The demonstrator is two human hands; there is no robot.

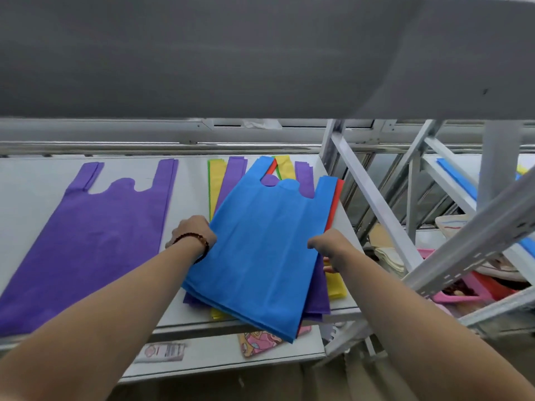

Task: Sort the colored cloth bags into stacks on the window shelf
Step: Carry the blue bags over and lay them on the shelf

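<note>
A blue cloth bag (266,244) lies on top of a mixed pile on the white shelf (185,192). Under it show purple (231,180), yellow (217,183) and red (335,204) bags. My left hand (194,231), with a bead bracelet on its wrist, grips the blue bag's left edge. My right hand (330,246) grips its right edge, fingers tucked under the cloth. To the left a single purple bag (95,241) lies flat, handles pointing to the window.
A grey board (260,53) overhangs the shelf. Metal rack struts (373,195) rise at the right. A lower shelf holds a printed pink bag (260,341) and a packet (162,353). More bags and a pink basket (463,293) lie lower right.
</note>
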